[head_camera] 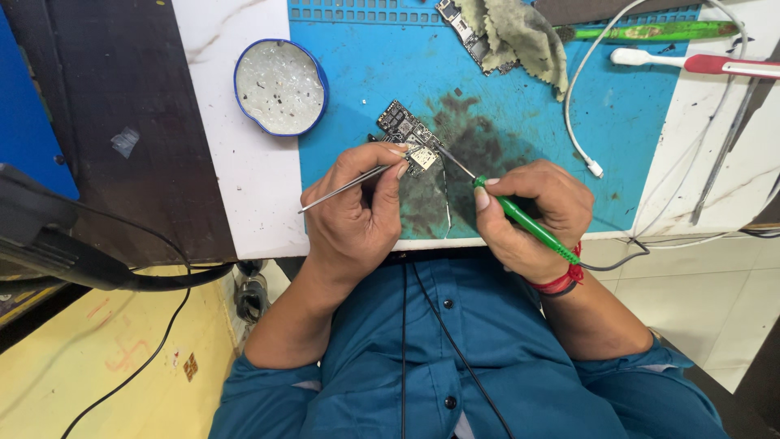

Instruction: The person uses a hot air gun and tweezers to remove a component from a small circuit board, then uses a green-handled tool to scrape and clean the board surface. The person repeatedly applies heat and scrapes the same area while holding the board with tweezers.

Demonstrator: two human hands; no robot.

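Observation:
A small dark circuit board [406, 132] lies on a blue work mat [634, 130]. My left hand [357, 213] pinches thin metal tweezers [341, 188], whose tips rest on the board's near end. My right hand [532, 215] grips a green-handled soldering iron [528, 226] like a pen. Its metal tip reaches up-left to the same spot on the board. A dark cord runs from the iron's handle past my wrist.
A round blue-rimmed tin [280, 85] sits on the white counter left of the mat. At the back lie a second circuit board under a dirty cloth [512, 36], a green tool [650, 32], a red-and-white brush [691, 63] and a white cable [581, 130].

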